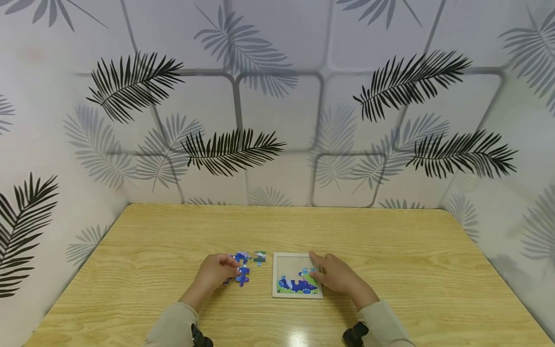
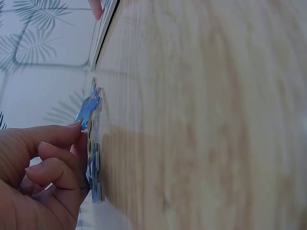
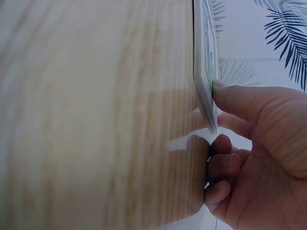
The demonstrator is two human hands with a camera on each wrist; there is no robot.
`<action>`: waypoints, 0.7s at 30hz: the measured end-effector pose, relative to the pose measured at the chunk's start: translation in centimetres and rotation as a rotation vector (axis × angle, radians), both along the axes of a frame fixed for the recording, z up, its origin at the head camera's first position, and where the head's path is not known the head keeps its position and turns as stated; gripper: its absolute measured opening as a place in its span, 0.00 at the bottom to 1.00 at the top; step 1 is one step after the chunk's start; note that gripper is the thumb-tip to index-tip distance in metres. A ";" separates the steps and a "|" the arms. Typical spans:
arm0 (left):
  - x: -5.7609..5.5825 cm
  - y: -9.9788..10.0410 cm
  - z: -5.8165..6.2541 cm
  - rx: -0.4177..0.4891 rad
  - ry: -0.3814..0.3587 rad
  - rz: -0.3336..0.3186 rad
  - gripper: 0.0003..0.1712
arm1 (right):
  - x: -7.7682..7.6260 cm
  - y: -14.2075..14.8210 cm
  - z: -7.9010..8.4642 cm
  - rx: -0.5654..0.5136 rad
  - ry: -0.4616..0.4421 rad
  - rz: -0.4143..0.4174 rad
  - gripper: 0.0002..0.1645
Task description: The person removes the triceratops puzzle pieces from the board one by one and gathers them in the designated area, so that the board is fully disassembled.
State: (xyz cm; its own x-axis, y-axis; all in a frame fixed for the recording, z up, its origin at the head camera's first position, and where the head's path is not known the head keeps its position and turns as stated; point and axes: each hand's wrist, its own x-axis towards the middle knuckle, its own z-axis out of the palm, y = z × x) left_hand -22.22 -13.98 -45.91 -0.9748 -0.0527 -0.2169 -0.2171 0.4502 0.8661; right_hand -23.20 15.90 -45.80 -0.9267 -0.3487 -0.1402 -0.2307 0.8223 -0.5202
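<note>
Between thumb and forefinger, my left hand (image 1: 213, 273) pinches a blue jigsaw piece (image 2: 88, 111), tilted up off the table in the left wrist view. Other blue and purple jigsaw pieces (image 1: 243, 256) lie close around those fingers, some partly hidden by the hand. My right hand (image 1: 340, 275) holds the right side of a square wooden puzzle board (image 1: 275, 275). Its thumb lies over the rim onto the face, and the forefinger reaches along the edge near the far corner. Fitted pieces (image 1: 297, 285) along the board's lower part show a blue dinosaur on green.
A separate piece with green and grey (image 1: 259, 257) lies between the loose pieces and the board. All of this is on a light wooden table (image 1: 390, 250). A leaf-patterned wall covering (image 1: 277, 111) stands behind and at both sides.
</note>
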 end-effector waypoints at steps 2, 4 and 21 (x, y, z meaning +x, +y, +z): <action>0.0 -0.1 0.0 -0.014 -0.002 0.002 0.05 | 0.0 0.0 0.0 -0.004 0.001 0.002 0.35; 0.0 -0.2 0.0 -0.014 -0.003 0.006 0.05 | 0.0 0.0 0.0 -0.007 0.000 0.001 0.35; 0.2 0.4 0.3 0.039 -0.023 -0.024 0.07 | 0.1 0.0 0.2 0.002 0.012 0.001 0.34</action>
State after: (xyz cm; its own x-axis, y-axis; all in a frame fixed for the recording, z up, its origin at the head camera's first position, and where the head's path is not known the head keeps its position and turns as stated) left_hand -21.99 -13.61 -45.64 -0.9703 -0.0204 -0.2410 -0.2269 0.4220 0.8778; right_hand -23.12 15.94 -45.57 -0.9280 -0.3492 -0.1299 -0.2376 0.8233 -0.5155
